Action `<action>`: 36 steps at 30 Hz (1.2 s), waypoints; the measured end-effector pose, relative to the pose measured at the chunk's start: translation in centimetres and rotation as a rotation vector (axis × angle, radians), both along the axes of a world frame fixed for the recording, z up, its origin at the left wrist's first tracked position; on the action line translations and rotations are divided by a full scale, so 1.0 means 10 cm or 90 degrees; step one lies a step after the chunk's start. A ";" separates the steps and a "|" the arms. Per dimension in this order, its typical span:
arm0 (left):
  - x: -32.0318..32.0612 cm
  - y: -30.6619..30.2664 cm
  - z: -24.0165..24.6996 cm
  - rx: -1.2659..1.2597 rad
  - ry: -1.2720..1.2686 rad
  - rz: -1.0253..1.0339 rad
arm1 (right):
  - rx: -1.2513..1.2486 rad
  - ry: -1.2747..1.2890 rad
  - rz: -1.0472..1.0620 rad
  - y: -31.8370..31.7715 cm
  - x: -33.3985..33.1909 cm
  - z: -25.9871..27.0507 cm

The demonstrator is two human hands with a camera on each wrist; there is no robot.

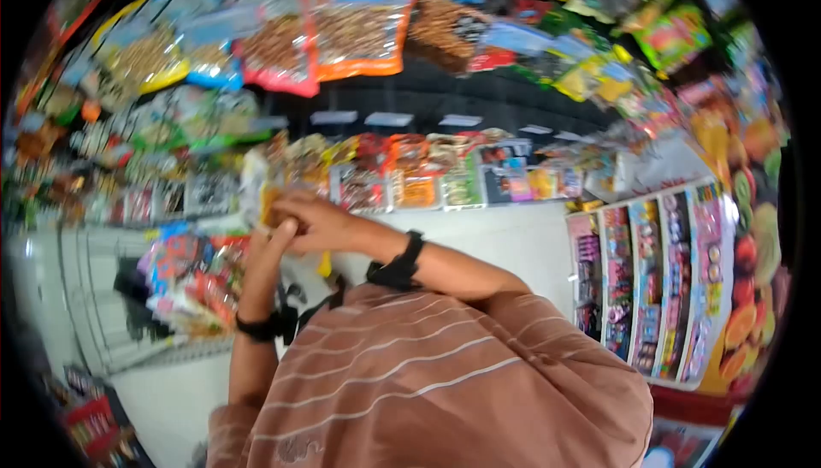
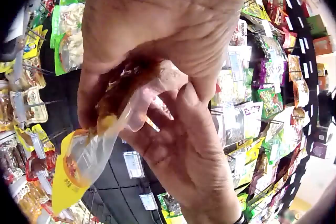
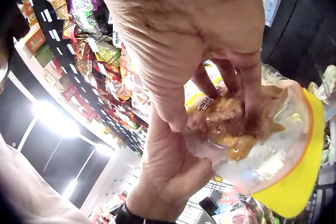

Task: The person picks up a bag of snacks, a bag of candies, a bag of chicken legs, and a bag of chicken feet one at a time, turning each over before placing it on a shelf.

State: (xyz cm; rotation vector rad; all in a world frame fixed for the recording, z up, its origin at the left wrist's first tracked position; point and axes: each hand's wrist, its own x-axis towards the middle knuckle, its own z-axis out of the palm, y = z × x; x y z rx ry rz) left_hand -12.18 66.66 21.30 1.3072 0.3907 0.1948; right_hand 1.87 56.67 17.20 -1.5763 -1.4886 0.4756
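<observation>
Both hands hold one clear snack packet (image 3: 273,155) with a yellow end, in front of the shelf rack. Brown, glossy pieces of food (image 3: 223,121) show through its plastic. Over its top in the right wrist view, the right hand (image 1: 321,220) grips with curled fingers. The left hand (image 1: 272,245) pinches the near edge, its thumb close to the right hand. In the left wrist view the yellow end (image 2: 71,174) sticks out below the left hand's fingers, and the palm covers much of the packet.
Hanging snack bags (image 1: 363,23) fill the upper rack ahead, with packs (image 1: 415,181) on a lower row. At the left is a wire basket (image 1: 184,352) heaped with colourful bags (image 1: 192,275). A display stand (image 1: 650,284) of small goods stands at the right.
</observation>
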 end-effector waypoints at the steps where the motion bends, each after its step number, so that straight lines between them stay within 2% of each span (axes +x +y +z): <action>1: 0.00 0.01 -0.09 -0.049 -0.017 0.036 | -0.019 0.028 0.015 -0.03 0.03 0.06; 2: -0.05 0.10 -0.12 -0.076 0.005 0.006 | -0.053 0.109 0.029 -0.04 0.02 0.10; 4: -0.05 0.11 -0.30 -0.154 -0.036 0.112 | -0.098 0.216 0.048 -0.04 0.00 0.17; 8: -0.09 0.24 -0.50 -0.309 -0.076 0.166 | -0.213 0.428 0.022 -0.03 0.07 0.00; 11: -0.17 0.32 -0.59 -0.350 -0.075 0.209 | -0.250 0.394 -0.051 -0.07 0.20 0.05; 13: -0.22 0.34 -0.58 -0.346 -0.054 0.230 | -0.261 0.344 -0.073 -0.09 0.29 -0.12; 14: -0.27 0.34 -0.57 -0.223 -0.040 0.223 | -0.266 0.318 -0.089 -0.12 0.33 -0.21; 17: -0.36 0.51 -0.91 -0.368 -0.027 0.204 | -0.274 0.287 -0.078 -0.17 0.25 -0.23; 18: -0.36 0.49 -0.84 -0.360 -0.015 0.215 | -0.260 0.306 -0.061 -0.18 0.23 -0.40; 21: -0.39 0.49 -0.83 -0.358 0.012 0.201 | -0.337 0.311 -0.006 -0.16 0.19 -0.42; 26: -0.34 0.45 -0.90 -0.350 0.069 0.151 | -0.344 0.450 -0.027 -0.17 0.17 -0.42; 31: -0.14 0.29 -0.68 -0.304 0.078 0.104 | -0.360 0.632 -0.102 -0.28 0.26 -0.31; 36: 0.04 0.27 -0.79 -0.330 0.068 0.082 | -0.345 0.688 -0.154 -0.35 0.37 -0.36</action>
